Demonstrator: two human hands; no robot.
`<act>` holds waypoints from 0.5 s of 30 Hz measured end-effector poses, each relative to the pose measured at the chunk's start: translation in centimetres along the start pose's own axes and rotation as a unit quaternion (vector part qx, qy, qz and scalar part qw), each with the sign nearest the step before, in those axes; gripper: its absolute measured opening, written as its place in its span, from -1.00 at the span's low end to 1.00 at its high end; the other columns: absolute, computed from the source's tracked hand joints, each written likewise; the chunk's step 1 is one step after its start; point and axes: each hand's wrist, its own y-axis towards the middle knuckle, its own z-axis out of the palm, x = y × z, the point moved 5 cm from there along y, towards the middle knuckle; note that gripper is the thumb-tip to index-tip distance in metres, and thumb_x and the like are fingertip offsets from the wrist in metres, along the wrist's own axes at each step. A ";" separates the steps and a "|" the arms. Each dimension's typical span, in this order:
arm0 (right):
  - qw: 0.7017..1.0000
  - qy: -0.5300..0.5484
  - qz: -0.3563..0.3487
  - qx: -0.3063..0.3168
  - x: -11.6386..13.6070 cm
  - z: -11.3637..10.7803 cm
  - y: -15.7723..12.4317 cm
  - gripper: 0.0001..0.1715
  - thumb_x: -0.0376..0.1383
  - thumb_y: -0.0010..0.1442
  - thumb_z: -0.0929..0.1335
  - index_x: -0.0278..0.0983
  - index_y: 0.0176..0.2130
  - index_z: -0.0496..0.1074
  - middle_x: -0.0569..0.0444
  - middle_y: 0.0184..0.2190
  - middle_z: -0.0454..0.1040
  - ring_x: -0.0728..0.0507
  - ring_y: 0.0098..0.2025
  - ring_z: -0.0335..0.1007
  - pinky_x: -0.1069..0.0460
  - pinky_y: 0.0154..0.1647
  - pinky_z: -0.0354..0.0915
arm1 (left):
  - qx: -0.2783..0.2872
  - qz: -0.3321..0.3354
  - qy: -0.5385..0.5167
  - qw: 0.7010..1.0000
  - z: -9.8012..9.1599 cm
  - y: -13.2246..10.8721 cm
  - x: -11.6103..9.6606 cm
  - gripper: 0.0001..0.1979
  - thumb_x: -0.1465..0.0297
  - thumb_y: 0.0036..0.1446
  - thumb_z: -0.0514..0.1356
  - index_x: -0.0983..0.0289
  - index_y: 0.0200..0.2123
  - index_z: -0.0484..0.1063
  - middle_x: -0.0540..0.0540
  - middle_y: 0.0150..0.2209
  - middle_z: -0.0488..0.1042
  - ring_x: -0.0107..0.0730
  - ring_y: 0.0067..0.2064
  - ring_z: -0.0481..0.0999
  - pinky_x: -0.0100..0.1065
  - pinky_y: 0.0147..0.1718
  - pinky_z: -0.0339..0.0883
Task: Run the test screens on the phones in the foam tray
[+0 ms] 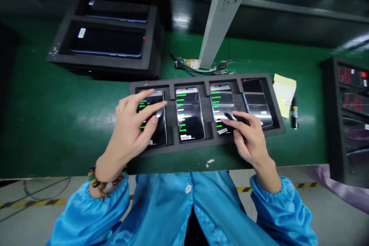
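A dark foam tray (171, 147) lies before me with smartphones in its slots. Over the leftmost phone (157, 134), whose screen is lit with green text, my left hand (134, 123) is spread open and holds nothing. My right hand (250, 134) is at the third phone (220, 102), forefinger stretched onto or just above its lit screen, fingers apart. Between the hands sits the second phone (190, 119), showing green and white lines. The rightmost phone (258, 102) has a dark, reflective screen. Whether the fingertips touch the glass I cannot tell.
Stacked foam trays with phones (108, 42) stand at the back left. Cables (201, 70) lie by a grey post (225, 11). Yellow notepaper (284, 94) and a black marker (294, 113) are right of the tray. Another phone tray (331, 123) stands upright at the far right.
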 end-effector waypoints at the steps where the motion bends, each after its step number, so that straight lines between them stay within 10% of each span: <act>1: 1.000 0.009 -0.011 0.008 0.6 0.4 0.5 -0.41 -0.48 0.42 0.29 -0.09 0.28 0.57 -0.01 0.13 0.71 -0.38 0.35 0.51 -0.33 0.26 0.38 | -0.031 -0.022 -0.011 0.999 -0.7 -0.6 0.7 -0.60 0.22 0.54 0.12 -0.05 0.29 0.61 0.12 0.48 0.41 0.19 0.46 0.39 0.38 0.46 0.23; 6: 0.995 0.036 -0.053 0.079 3.6 3.3 3.0 -0.40 -0.47 0.44 0.27 -0.16 0.36 0.48 0.00 0.14 0.73 -0.37 0.45 0.42 -0.34 0.34 0.33 | -0.105 -0.136 -0.056 0.984 -1.9 -4.1 4.5 -0.64 0.19 0.55 0.16 -0.05 0.28 0.60 0.08 0.43 0.47 0.05 0.47 0.44 0.30 0.50 0.28; 15: 0.997 0.039 -0.039 0.050 2.7 2.4 2.4 -0.41 -0.39 0.50 0.28 -0.06 0.40 0.47 -0.06 0.24 0.64 -0.42 0.43 0.44 -0.38 0.33 0.35 | -0.041 -0.175 -0.164 0.970 -0.3 -6.2 6.4 -0.38 0.12 0.41 0.34 0.04 0.46 0.38 0.19 0.48 0.44 0.02 0.53 0.39 0.19 0.57 0.22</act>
